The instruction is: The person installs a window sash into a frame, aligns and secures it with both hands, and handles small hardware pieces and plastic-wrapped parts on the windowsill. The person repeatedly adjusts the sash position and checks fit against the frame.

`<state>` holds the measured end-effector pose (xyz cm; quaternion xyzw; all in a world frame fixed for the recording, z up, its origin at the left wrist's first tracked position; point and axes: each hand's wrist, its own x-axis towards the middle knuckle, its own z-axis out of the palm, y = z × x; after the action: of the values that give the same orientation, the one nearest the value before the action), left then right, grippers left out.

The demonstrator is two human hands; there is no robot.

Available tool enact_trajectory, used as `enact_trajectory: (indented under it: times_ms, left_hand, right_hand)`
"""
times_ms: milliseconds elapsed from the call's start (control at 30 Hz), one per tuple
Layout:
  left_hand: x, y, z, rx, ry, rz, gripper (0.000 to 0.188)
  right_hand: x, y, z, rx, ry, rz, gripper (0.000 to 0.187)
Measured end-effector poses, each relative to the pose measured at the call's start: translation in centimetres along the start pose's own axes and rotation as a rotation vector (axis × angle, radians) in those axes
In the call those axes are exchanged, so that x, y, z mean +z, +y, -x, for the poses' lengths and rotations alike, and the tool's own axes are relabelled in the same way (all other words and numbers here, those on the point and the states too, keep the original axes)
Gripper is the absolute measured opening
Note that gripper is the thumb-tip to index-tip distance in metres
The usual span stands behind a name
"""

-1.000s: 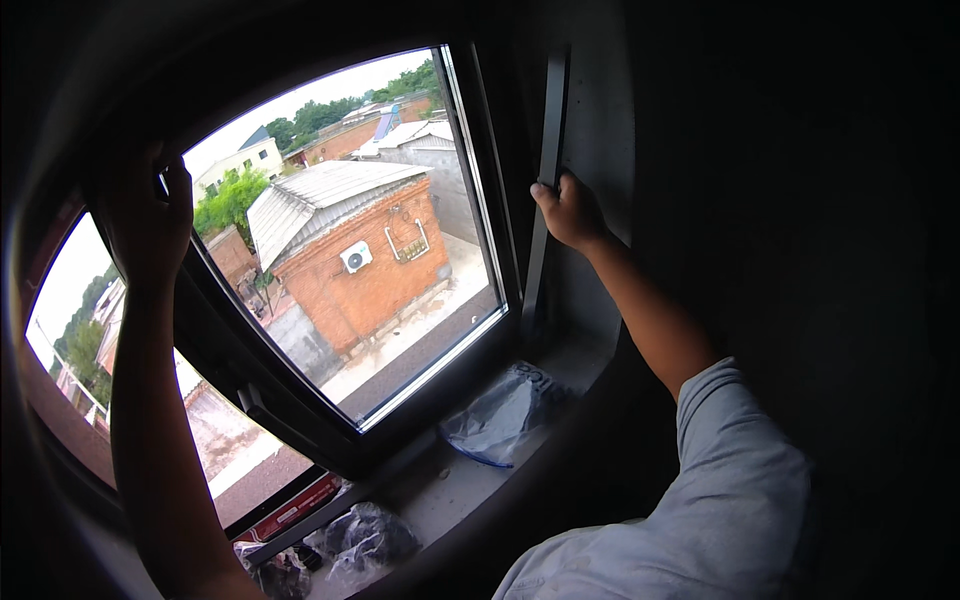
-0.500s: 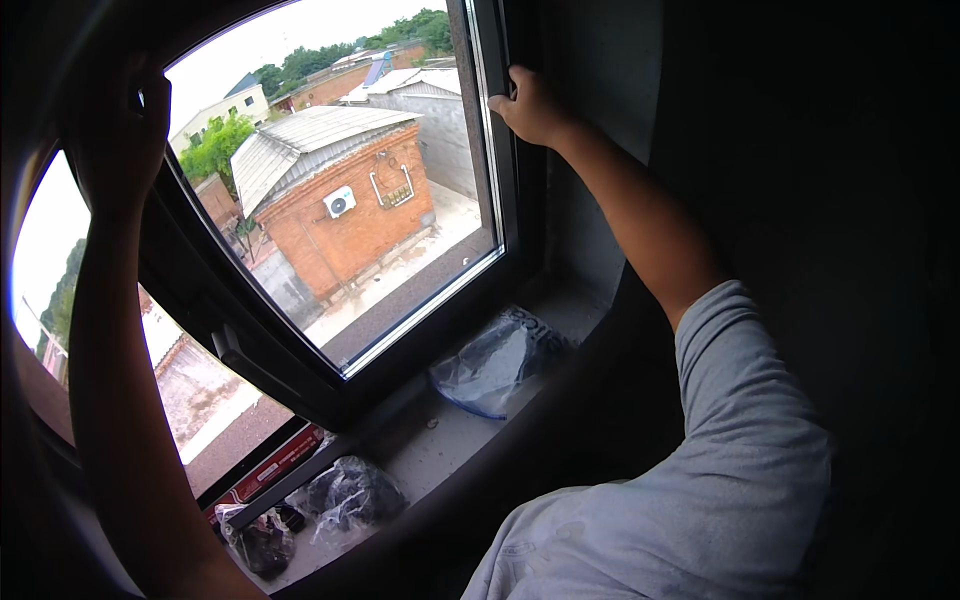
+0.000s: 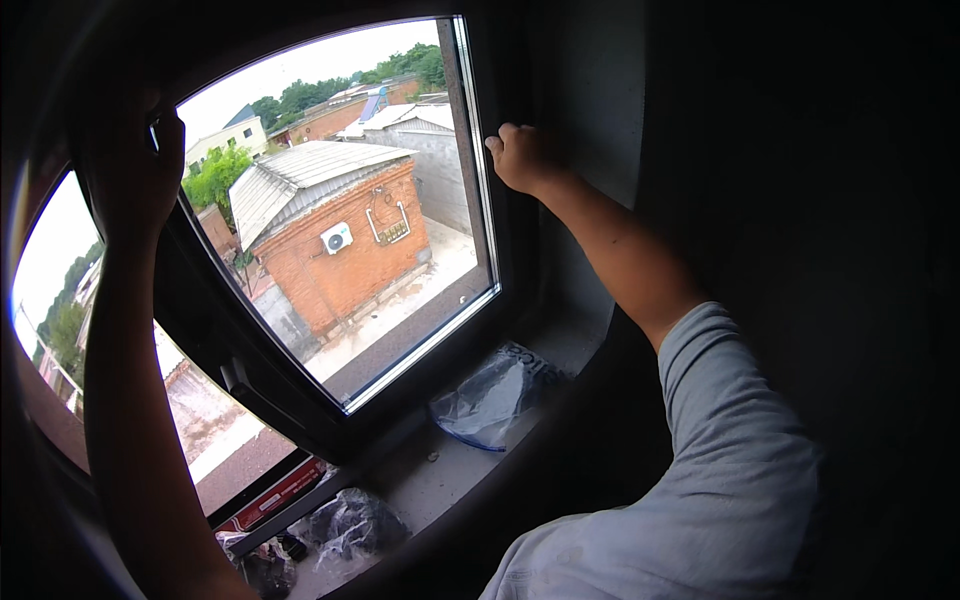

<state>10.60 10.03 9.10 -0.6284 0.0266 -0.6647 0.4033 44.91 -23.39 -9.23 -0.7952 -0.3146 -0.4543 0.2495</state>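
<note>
A dark-framed window (image 3: pixel 250 370) fills the view, its pane (image 3: pixel 350 230) looking out on a brick building. My left hand (image 3: pixel 130 175) is raised at the upper left, its fingers closed over the dark central post of the frame. At the pane's right edge my right hand (image 3: pixel 522 155) has its fingers curled on a dark strip (image 3: pixel 510 240) that runs down that side. The strip lies flat against the frame and is hard to tell from it in the shadow.
A clear plastic bag (image 3: pixel 495 395) lies on the grey sill (image 3: pixel 440 470) below the pane. Dark crumpled plastic bags (image 3: pixel 345 525) and a flat red box (image 3: pixel 275 495) sit lower left. A dark wall stands on the right.
My right hand has gone up the right side of the frame, and the dark strip, which stood out at an angle, now lies along the frame. My left hand stays on the post.
</note>
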Motion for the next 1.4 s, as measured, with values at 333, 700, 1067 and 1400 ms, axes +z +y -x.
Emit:
enact_trajectory:
  times_ms: [333, 700, 1067, 1400]
  left_hand:
    - [0.0, 0.0, 0.2, 0.018, 0.026, 0.024, 0.023]
    - [-0.4, 0.1, 0.4, 0.029, 0.039, 0.012, 0.022]
    - [1.4, 0.5, 1.2, 0.009, 0.025, 0.009, 0.022]
    - [0.0, -0.2, 0.5, -0.033, 0.015, 0.144, 0.023]
  right_hand:
    - [2.6, -2.5, -5.5, 0.264, 0.589, -0.118, 0.035]
    - [4.1, -2.5, -6.3, 0.139, 0.756, -0.041, 0.035]
    - [0.8, -2.1, -15.6, 0.25, 0.685, -0.032, 0.04]
    - [0.6, -2.8, -16.3, 0.143, 0.828, 0.009, 0.041]
